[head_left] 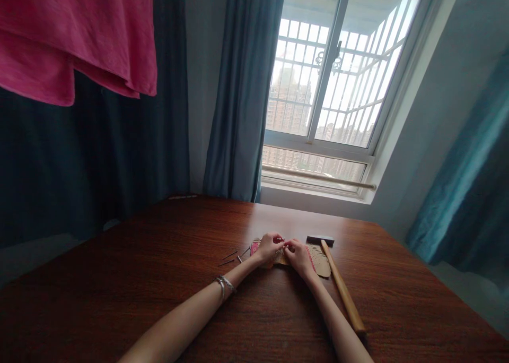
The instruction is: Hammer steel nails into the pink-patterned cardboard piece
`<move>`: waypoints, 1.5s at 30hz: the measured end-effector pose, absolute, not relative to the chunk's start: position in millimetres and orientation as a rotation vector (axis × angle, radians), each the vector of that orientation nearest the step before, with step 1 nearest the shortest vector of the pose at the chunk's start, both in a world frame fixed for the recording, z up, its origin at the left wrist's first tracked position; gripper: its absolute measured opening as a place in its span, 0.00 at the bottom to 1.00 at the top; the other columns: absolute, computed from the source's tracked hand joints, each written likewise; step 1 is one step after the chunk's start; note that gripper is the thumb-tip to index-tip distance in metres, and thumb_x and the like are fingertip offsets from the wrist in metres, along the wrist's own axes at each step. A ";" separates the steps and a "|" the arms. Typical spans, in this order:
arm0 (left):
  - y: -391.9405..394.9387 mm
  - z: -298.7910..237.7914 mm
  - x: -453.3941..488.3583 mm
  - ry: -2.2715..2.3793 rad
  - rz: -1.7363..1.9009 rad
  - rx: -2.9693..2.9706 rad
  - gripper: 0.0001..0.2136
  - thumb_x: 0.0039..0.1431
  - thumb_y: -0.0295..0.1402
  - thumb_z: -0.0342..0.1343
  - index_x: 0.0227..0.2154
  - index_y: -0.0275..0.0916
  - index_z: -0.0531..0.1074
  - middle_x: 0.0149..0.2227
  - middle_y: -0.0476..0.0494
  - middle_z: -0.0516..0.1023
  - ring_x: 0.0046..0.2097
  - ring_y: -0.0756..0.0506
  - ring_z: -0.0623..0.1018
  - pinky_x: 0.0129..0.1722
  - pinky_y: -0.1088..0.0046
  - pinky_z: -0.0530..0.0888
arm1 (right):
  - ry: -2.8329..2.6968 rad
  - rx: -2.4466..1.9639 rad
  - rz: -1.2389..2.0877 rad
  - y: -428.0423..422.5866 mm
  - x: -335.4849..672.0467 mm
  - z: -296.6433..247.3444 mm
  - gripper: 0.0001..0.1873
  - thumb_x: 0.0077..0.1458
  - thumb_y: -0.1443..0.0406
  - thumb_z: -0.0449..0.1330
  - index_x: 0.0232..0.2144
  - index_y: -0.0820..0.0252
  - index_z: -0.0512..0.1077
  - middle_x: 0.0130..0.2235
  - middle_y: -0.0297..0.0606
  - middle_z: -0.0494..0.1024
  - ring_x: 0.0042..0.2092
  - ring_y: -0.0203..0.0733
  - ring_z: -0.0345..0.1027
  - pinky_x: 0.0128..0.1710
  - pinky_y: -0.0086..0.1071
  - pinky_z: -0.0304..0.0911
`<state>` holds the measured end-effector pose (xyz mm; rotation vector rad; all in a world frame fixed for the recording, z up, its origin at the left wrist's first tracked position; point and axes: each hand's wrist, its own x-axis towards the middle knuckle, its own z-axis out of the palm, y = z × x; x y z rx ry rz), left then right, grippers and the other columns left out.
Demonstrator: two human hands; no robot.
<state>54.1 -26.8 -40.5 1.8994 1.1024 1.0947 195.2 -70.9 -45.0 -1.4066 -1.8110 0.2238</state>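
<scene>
My left hand [270,247] and my right hand [297,256] meet over a flat piece of cardboard [321,260] on the brown wooden table [159,278]. Both hands have their fingers pinched together around something small and red between them; I cannot make out what it is. A pink edge [255,246] shows under my left hand. A bracelet [225,285] sits on my left wrist.
A hammer [338,281] with a long wooden handle lies just right of my right hand, head toward the window. Several nails [233,257] lie left of my left hand. Blue curtains flank the window [326,87]; a pink cloth [75,34] hangs top left.
</scene>
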 end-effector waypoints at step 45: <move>-25.7 -43.9 52.2 1.053 1.085 1.902 0.06 0.47 0.30 0.54 0.28 0.36 0.75 0.28 0.47 0.77 0.33 0.48 0.75 0.34 0.77 0.69 | -1.212 -1.618 0.790 -134.1 288.3 -18.8 0.13 0.46 0.57 0.51 0.24 0.61 0.68 0.19 0.32 0.66 0.18 0.34 0.59 0.16 0.26 0.51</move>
